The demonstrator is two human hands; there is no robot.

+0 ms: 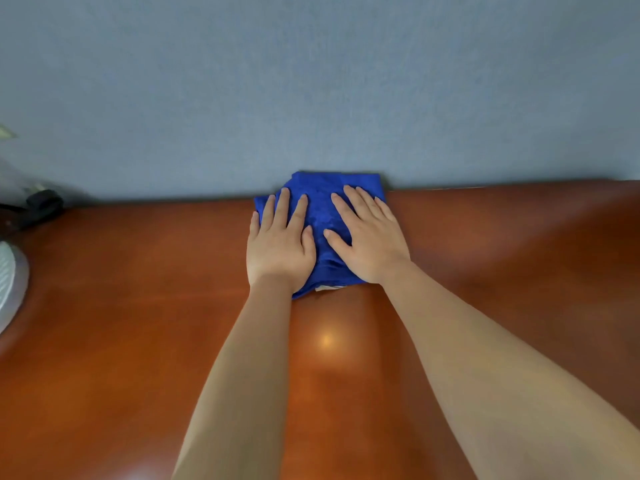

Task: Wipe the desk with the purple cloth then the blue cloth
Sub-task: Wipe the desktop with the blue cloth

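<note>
A folded blue cloth (320,206) lies on the glossy brown desk (138,306) at its far edge, touching the grey-blue wall. My left hand (278,242) lies flat on the cloth's left part with straight fingers. My right hand (369,237) presses flat on the cloth's right part, fingers spread. Both forearms reach forward over the middle of the desk. A small white tag shows at the cloth's near edge. No purple cloth is in view.
The grey-blue wall (311,81) rises straight behind the desk's far edge. At the far left stand a dark object (41,206) and a clear, blurred thing above it. A round white-grey object (10,282) sits at the left edge.
</note>
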